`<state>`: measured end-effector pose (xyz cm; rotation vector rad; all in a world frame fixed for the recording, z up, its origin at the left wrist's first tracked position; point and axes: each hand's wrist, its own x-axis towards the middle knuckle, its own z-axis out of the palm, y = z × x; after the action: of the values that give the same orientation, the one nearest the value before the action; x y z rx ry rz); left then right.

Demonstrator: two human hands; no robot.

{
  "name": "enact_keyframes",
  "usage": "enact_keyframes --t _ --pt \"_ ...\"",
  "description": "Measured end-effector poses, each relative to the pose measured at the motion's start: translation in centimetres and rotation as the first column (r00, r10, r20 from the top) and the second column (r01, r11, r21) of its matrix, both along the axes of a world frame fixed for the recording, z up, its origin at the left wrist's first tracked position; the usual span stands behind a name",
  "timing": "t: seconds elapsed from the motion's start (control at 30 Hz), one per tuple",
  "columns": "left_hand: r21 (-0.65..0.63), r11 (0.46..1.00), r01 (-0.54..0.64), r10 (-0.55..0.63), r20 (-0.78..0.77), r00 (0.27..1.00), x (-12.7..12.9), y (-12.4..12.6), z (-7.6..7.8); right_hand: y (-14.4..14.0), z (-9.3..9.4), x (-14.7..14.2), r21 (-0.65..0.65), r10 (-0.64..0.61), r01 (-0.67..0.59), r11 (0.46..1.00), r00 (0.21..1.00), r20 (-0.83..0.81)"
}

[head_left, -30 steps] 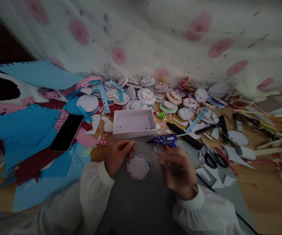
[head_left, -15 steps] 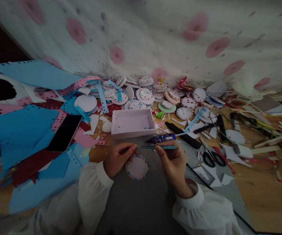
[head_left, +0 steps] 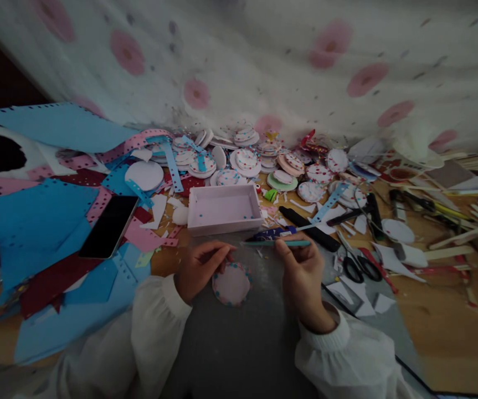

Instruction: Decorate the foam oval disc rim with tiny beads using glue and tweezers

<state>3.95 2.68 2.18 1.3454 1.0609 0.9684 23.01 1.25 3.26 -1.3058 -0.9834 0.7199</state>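
Note:
My left hand (head_left: 199, 267) rests on the grey mat (head_left: 239, 338), fingertips touching the left edge of a round pink disc (head_left: 231, 284) rimmed with coloured dots. My right hand (head_left: 302, 272) pinches a thin teal stick-like tool (head_left: 276, 243), held level and pointing left above the disc. Just beyond my hands stands a shallow white tray (head_left: 224, 210) with a few tiny dots inside. A blue glue gun (head_left: 274, 233) lies behind the tool.
Blue, pink and dark red foam sheets (head_left: 35, 221) cover the left, with a black phone (head_left: 108, 226) on them. Several decorated discs (head_left: 247, 159) pile up by the spotted curtain. Scissors (head_left: 357, 265), a black tool (head_left: 309, 229), paper scraps and wooden sticks (head_left: 455, 239) lie at right.
My right hand has picked up the teal tool and lifted it level above the disc. In the last half second it shifted slightly right. My left hand stays at the disc.

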Motion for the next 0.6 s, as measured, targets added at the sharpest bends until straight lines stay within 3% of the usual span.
enact_keyframes --t 0.1,0.17,0.23,0.3,0.37,0.43,0.5,0.6 --pt "0.002 1.0 0.013 -0.014 0.012 1.0 -0.1 0.1 0.3 -0.2 0.1 0.0 0.083 -0.051 0.046 0.996 0.997 0.054" --pt "0.047 0.997 0.056 -0.056 -0.005 0.998 -0.2 0.3 0.5 -0.7 0.3 -0.3 0.247 -0.046 0.002 0.969 0.984 0.172" --pt "0.095 0.987 0.129 -0.127 -0.022 0.992 -0.3 0.4 0.6 -1.3 0.4 -0.6 0.41 -0.005 -0.166 0.897 0.923 0.384" --pt "0.1 0.977 0.187 -0.187 -0.017 0.982 -0.5 0.4 0.4 -1.8 0.5 -0.8 0.461 0.019 -0.395 0.795 0.775 0.632" --pt "0.045 0.979 0.2 -0.2 0.007 0.98 -0.5 0.4 -0.1 -2.0 0.6 -1.0 0.426 -0.014 -0.545 0.722 0.604 0.797" --pt "-0.047 0.984 0.172 -0.17 0.048 0.984 -0.5 0.4 -0.6 -1.9 0.6 -1.0 0.367 -0.039 -0.608 0.704 0.483 0.875" --pt "-0.141 0.979 0.145 -0.131 0.106 0.986 -0.3 0.4 -0.9 -1.6 0.7 -0.9 0.304 0.01 -0.638 0.708 0.439 0.898" --pt "-0.166 0.983 0.08 -0.063 0.101 0.993 -0.2 0.5 -0.5 -1.0 1.4 -0.1 0.162 0.251 -0.723 0.671 0.427 0.869"
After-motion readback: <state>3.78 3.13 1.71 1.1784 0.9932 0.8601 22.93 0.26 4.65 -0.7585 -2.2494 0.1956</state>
